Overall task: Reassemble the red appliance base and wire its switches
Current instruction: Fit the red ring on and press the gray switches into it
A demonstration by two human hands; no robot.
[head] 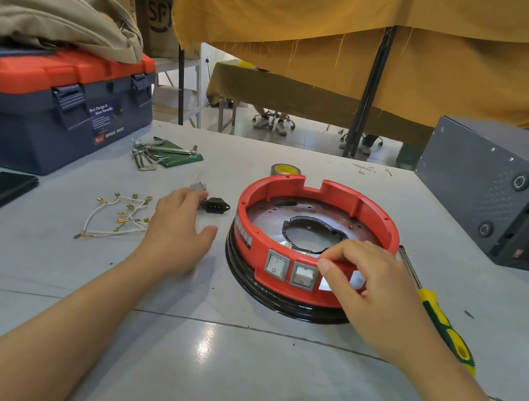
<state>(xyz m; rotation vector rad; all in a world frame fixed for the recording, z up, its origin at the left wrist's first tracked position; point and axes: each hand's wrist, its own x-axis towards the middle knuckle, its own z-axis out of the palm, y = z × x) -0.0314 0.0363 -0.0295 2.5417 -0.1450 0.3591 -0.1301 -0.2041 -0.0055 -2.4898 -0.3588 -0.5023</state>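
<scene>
While the round red plastic appliance base (315, 243) sits mid-table (232, 351), both hands work near it.

The right hand (367, 286) curls over the base's front rim beside two grey rocker switches (292, 270), pinching there; what it pinches is hidden. The left hand (179, 225) lies released, fingertips touching a small grey switch (198, 186), near white brass-tipped wires (118, 217) and a black power socket (215, 205).

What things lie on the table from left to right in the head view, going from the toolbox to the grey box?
Toolbox → white wires → left hand → red base → screwdriver → grey box.
</scene>
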